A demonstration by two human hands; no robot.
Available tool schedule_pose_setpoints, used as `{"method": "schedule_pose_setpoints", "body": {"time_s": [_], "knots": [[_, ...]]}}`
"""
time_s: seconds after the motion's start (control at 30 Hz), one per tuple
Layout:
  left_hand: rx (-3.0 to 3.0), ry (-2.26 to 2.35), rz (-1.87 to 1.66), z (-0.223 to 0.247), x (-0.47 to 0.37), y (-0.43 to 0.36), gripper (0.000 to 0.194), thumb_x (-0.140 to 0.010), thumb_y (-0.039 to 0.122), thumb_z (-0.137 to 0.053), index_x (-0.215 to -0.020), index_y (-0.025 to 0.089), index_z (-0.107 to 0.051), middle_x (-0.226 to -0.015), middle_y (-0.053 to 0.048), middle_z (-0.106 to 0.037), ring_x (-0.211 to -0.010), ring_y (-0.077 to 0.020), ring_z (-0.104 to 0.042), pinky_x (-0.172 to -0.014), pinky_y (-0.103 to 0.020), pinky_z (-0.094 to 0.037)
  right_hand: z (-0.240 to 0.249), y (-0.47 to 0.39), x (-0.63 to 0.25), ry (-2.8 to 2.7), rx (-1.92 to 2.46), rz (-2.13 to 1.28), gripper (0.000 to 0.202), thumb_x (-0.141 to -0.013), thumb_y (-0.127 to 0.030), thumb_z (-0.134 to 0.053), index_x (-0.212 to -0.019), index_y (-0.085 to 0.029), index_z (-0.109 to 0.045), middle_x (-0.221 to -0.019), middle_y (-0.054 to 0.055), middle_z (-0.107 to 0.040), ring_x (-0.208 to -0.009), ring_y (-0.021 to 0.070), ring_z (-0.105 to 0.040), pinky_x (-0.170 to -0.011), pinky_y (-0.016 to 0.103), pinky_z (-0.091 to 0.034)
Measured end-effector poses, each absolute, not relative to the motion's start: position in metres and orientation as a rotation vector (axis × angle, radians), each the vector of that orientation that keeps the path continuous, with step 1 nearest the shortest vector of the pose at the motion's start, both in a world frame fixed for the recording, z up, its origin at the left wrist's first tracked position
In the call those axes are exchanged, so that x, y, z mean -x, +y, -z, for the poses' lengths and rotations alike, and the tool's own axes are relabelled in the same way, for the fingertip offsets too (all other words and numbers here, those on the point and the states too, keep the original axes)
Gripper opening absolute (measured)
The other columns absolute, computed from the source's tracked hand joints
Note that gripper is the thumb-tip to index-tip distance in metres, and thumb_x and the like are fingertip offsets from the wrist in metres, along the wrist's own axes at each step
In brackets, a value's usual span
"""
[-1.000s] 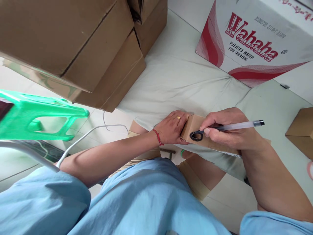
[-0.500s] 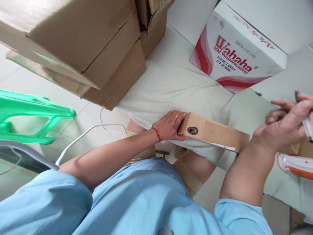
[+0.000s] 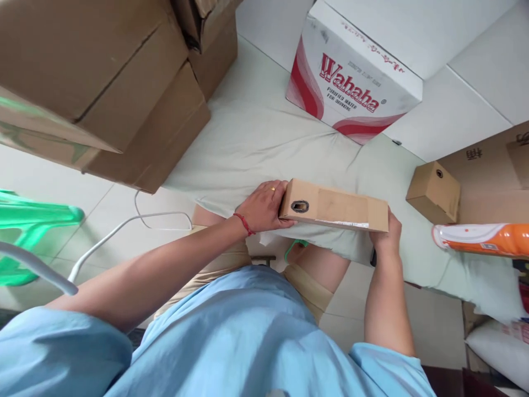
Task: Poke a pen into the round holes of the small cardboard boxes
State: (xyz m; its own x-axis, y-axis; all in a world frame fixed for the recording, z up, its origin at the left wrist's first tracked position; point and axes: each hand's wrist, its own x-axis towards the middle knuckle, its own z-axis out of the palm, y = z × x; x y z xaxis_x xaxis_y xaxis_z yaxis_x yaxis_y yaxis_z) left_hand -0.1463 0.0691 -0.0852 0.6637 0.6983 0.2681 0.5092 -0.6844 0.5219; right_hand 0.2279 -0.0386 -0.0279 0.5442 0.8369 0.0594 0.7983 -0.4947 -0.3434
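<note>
A long, narrow cardboard box lies across the cloth at the table's near edge. On its side is an oval hole with a dark, marked rim, and a white label strip runs along its lower edge. My left hand, with a ring and a red string bracelet, grips the box's left end. Wrapped round the right end is my right hand, its fingertips partly hidden behind the box. A small dark end, seemingly of the marker, pokes out below that hand; the rest of it is hidden.
Large cardboard boxes stand at the left, and a Wahaha water carton at the back. A smaller cardboard box and an orange-and-white cylinder lie at the right. A green stool and a white cable are at the left.
My right hand has come back from the right, where it held a marker in the air, and now grips the box's right end. My left hand keeps its hold. The view has shifted right.
</note>
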Motion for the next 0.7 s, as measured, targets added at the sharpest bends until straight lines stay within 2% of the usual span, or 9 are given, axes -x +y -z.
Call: {"method": "schedule_pose_setpoints", "body": {"time_s": [0.13, 0.2, 0.27, 0.37, 0.43, 0.53, 0.6, 0.7], "knots": [[-2.488, 0.965, -0.631, 0.085, 0.147, 0.070, 0.094, -0.083, 0.071, -0.077, -0.147, 0.010, -0.045, -0.127, -0.023, -0.066, -0.121, -0.0428, -0.067, -0.109, -0.058, -0.052, 0.029, -0.058, -0.231, -1.481, 2.453, -0.053, 0.068, -0.082, -0.029, -0.048, -0.146, -0.013, -0.064, -0.125, 0.018, -0.077, -0.108, 0.0317, -0.065, -0.104, 0.047, -0.048], [-2.494, 0.967, -0.638, 0.086, 0.147, 0.070, 0.096, -0.083, 0.073, -0.077, -0.147, 0.009, -0.044, -0.128, -0.024, -0.066, -0.122, -0.0434, -0.067, -0.110, -0.058, -0.052, 0.032, -0.077, -0.235, -1.380, 2.479, 0.039, 0.068, -0.087, -0.031, -0.047, -0.150, -0.009, -0.058, -0.132, 0.021, -0.074, -0.117, 0.0337, -0.064, -0.113, 0.052, -0.043], [-2.490, 0.970, -0.642, 0.086, 0.147, 0.070, 0.097, -0.083, 0.074, -0.077, -0.147, 0.009, -0.044, -0.128, -0.024, -0.066, -0.122, -0.0438, -0.066, -0.110, -0.059, -0.052, 0.038, -0.100, -0.236, -1.188, 2.580, 0.113, 0.073, -0.090, -0.042, -0.053, -0.152, -0.004, -0.054, -0.138, 0.028, -0.069, -0.128, 0.0393, -0.060, -0.120, 0.059, -0.036], [-2.474, 0.977, -0.641, 0.087, 0.147, 0.069, 0.095, -0.082, 0.072, -0.078, -0.147, 0.011, -0.044, -0.127, -0.022, -0.066, -0.121, -0.0431, -0.067, -0.110, -0.059, -0.052, 0.048, -0.131, -0.227, -0.906, 2.755, 0.060, 0.097, -0.084, -0.063, -0.064, -0.155, 0.001, -0.048, -0.150, 0.037, -0.057, -0.141, 0.0491, -0.051, -0.123, 0.065, -0.032], [-2.469, 0.982, -0.640, 0.087, 0.147, 0.069, 0.095, -0.082, 0.072, -0.078, -0.146, 0.010, -0.044, -0.127, -0.022, -0.066, -0.121, -0.0427, -0.067, -0.110, -0.058, -0.052, 0.053, -0.144, -0.218, -0.823, 2.826, -0.006, 0.107, -0.080, -0.072, -0.067, -0.154, 0.003, -0.049, -0.154, 0.040, -0.052, -0.145, 0.0531, -0.046, -0.123, 0.065, -0.033], [-2.463, 0.991, -0.632, 0.088, 0.147, 0.069, 0.095, -0.083, 0.073, -0.077, -0.147, 0.010, -0.044, -0.128, -0.022, -0.065, -0.122, -0.0429, -0.066, -0.110, -0.058, -0.052, 0.054, -0.147, -0.211, -0.744, 2.871, -0.024, 0.104, -0.078, -0.077, -0.066, -0.147, 0.000, -0.057, -0.151, 0.040, -0.053, -0.144, 0.0558, -0.046, -0.121, 0.066, -0.037], [-2.455, 0.991, -0.632, 0.088, 0.147, 0.069, 0.095, -0.083, 0.073, -0.077, -0.147, 0.011, -0.045, -0.128, -0.022, -0.065, -0.122, -0.0429, -0.066, -0.109, -0.058, -0.052, 0.052, -0.141, -0.214, -0.647, 2.882, -0.072, 0.097, -0.075, -0.079, -0.069, -0.138, -0.005, -0.064, -0.145, 0.037, -0.056, -0.140, 0.0547, -0.049, -0.119, 0.066, -0.040], [-2.449, 0.980, -0.645, 0.087, 0.147, 0.069, 0.095, -0.083, 0.074, -0.076, -0.146, 0.010, -0.045, -0.126, -0.023, -0.066, -0.119, -0.0436, -0.066, -0.106, -0.059, -0.054, 0.045, -0.132, -0.224, -0.534, 2.860, -0.200, 0.091, -0.064, -0.075, -0.079, -0.127, -0.011, -0.068, -0.135, 0.031, -0.061, -0.136, 0.0497, -0.054, -0.119, 0.062, -0.042]]}}
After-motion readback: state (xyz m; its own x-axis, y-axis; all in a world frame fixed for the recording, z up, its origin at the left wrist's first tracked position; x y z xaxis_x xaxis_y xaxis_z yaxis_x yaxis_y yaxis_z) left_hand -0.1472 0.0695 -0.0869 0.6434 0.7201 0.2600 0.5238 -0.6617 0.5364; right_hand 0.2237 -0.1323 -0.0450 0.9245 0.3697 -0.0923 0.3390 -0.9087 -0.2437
